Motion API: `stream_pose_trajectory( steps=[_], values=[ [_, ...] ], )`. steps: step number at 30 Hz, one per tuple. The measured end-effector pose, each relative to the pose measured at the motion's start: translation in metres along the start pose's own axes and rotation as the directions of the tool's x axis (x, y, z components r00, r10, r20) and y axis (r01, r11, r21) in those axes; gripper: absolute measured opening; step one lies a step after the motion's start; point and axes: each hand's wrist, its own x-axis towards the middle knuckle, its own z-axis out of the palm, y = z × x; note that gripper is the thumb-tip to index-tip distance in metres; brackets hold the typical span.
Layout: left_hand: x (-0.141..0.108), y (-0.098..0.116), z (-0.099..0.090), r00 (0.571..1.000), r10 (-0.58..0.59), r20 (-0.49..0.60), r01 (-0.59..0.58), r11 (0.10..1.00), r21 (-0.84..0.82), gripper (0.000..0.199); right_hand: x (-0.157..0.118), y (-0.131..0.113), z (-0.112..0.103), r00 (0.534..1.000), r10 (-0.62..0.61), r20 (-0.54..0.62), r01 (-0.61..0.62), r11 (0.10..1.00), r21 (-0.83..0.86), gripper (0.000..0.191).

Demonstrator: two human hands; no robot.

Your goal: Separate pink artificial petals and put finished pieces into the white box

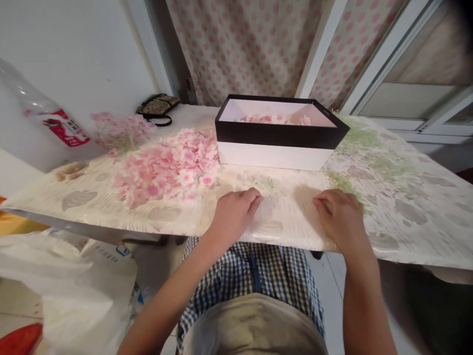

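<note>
Pink petals (166, 170) — heaped beside the open box (273, 154).

Whether anything is pinched by the left hand (236, 209) or the right hand (342, 214) cannot be seen; beyond them, petals (268, 119) are partly hidden by the box (273, 138); leftward of them, a bottle (57, 123) is cut off

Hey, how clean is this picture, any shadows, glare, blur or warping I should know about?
In the head view, the table edge bows, likely lens distortion; in that same view, a soft shadow lies beside the right hand, highlights glint on the bottle, and the green bits look smeared.
</note>
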Motion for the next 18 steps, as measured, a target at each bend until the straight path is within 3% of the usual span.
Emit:
stream_pose_trajectory(
  steps=[1, 4, 6, 8, 10, 12, 14, 18],
  values=[
    [0.002, -0.001, 0.0, 1.0, -0.002, 0.016, 0.002, 1.0, 0.027, 0.006, -0.001, -0.001, -0.001, 1.0, -0.004, -0.004, 0.004, 1.0, 0.0, 0.032],
    [-0.001, -0.002, -0.008, 0.997, 0.004, 0.081, -0.011, 0.996, 0.084, 0.032, -0.002, -0.001, -0.001, 1.0, -0.023, -0.018, 0.023, 1.0, -0.015, 0.032],
    [-0.009, -0.005, -0.021, 0.996, -0.019, 0.082, 0.008, 0.991, 0.132, 0.039, -0.003, 0.0, -0.001, 0.998, -0.057, -0.029, 0.056, 0.998, -0.02, 0.031],
    [-0.021, -0.013, -0.037, 0.996, -0.088, -0.026, 0.092, 0.967, 0.238, 0.029, -0.004, -0.001, -0.001, 0.994, -0.103, -0.024, 0.103, 0.995, -0.003, 0.031],
    [-0.032, -0.024, -0.054, 0.966, -0.158, -0.206, 0.227, 0.898, 0.376, 0.021, -0.003, -0.002, -0.002, 0.989, -0.148, -0.001, 0.148, 0.989, 0.026, 0.031],
    [-0.041, -0.035, -0.067, 0.933, -0.212, -0.291, 0.335, 0.808, 0.485, 0.022, -0.002, -0.003, -0.003, 0.985, -0.173, 0.026, 0.172, 0.984, 0.046, 0.03],
    [-0.045, -0.045, -0.076, 0.929, -0.273, -0.25, 0.365, 0.784, 0.503, 0.026, -0.001, -0.003, -0.004, 0.982, -0.181, 0.046, 0.178, 0.982, 0.055, 0.028],
    [-0.043, -0.055, -0.076, 0.937, -0.3, -0.181, 0.347, 0.863, 0.368, 0.025, 0.001, 0.001, -0.001, 0.981, -0.19, 0.046, 0.187, 0.98, 0.071, 0.026]
  ],
)
